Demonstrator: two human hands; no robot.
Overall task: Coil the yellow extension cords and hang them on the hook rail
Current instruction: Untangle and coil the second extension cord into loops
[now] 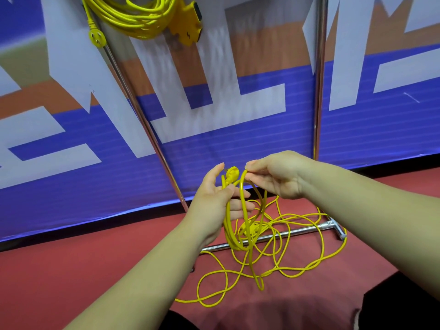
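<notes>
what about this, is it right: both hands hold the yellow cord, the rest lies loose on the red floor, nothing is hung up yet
Not quite: the head view shows one coiled cord already hung up at the top. The rest stands.

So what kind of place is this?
Likely an event or exhibition space: a printed banner covers the wall, the floor is red, and a coiled yellow cord hangs by a chrome stand.
</notes>
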